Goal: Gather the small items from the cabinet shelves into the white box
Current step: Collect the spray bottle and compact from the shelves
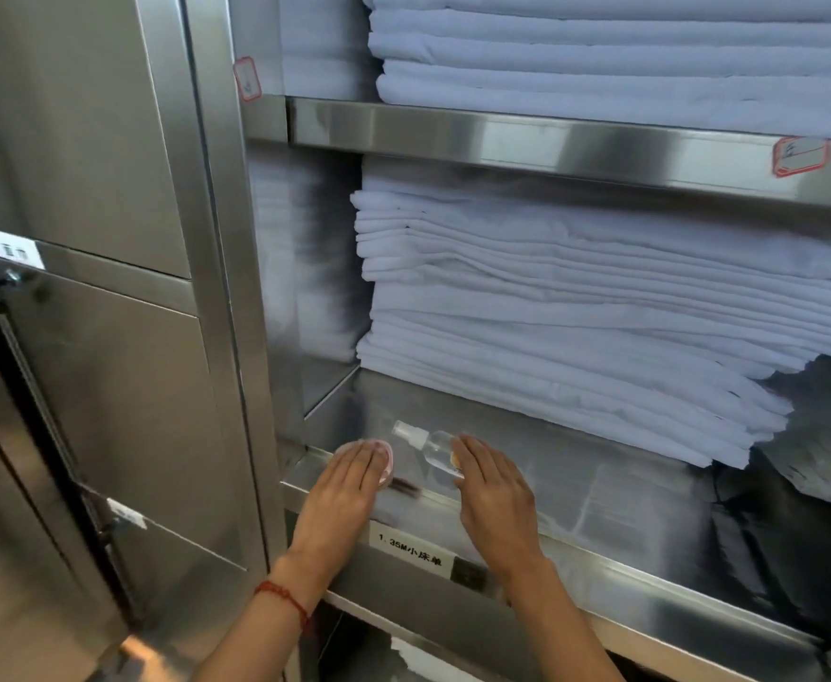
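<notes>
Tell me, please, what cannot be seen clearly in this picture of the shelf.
- White box: not in the head view.
- Pink round item: mostly under the left hand; its kind is unclear.
- Clear spray bottle: its base is behind the right hand.
- Red-edged label on the upper shelf edge: blurred, unreadable.

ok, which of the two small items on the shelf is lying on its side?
The clear plastic spray bottle by the right hand: it lies tipped over, nozzle pointing left. The round pink item sits flat under the left hand.
</notes>
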A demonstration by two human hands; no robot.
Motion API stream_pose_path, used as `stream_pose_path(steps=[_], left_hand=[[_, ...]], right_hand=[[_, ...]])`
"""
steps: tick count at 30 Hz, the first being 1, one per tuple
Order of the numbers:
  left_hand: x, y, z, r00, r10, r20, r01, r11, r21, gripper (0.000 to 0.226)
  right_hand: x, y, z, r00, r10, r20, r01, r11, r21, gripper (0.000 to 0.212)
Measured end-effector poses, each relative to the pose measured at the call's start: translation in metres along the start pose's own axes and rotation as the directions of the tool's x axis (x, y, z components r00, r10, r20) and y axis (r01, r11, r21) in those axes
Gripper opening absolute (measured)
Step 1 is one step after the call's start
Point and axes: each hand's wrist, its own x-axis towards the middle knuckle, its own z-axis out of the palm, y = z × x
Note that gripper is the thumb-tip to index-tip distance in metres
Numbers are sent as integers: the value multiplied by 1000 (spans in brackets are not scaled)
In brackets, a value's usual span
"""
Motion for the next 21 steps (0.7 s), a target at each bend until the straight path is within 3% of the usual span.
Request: stream_pose_path(steps=[10, 21], left_hand=[[-43, 20, -40, 983, -183, -25, 185, 973, 141, 94], [-106, 18, -83, 938, -334, -96, 348, 907, 239, 80]], right_hand=[[-6, -17, -9, 988, -148, 41, 135, 966, 222, 57], [-12, -72, -13, 954, -297, -28, 286, 882, 375, 59]])
